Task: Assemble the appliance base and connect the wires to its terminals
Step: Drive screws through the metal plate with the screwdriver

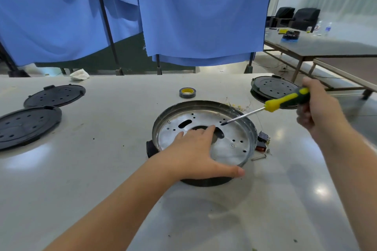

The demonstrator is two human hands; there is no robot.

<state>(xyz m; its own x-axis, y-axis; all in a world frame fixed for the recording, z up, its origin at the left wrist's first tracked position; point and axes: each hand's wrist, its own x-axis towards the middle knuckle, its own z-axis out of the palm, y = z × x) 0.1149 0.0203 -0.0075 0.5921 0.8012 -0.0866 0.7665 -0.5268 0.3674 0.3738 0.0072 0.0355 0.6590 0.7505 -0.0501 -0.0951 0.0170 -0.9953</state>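
A round metal appliance base (234, 140) with a perforated silver plate sits on the white table, on a black lower shell. My left hand (195, 155) lies over its near rim, fingers spread on the plate and thumb along the outer edge. My right hand (314, 108) grips the yellow-and-green handle of a screwdriver (271, 106). The screwdriver's tip touches the plate near a hole at the right of centre. A small black and red switch part (263, 141) with terminals lies just right of the base. Thin wires (236, 106) lie behind the base.
Two black perforated covers (55, 96) (24, 124) lie at the left. Another black cover (273, 87) sits at the back right. A roll of tape (187, 92) stands behind the base. A loose screw (259, 157) lies at its right. Blue curtains hang beyond the table's far edge.
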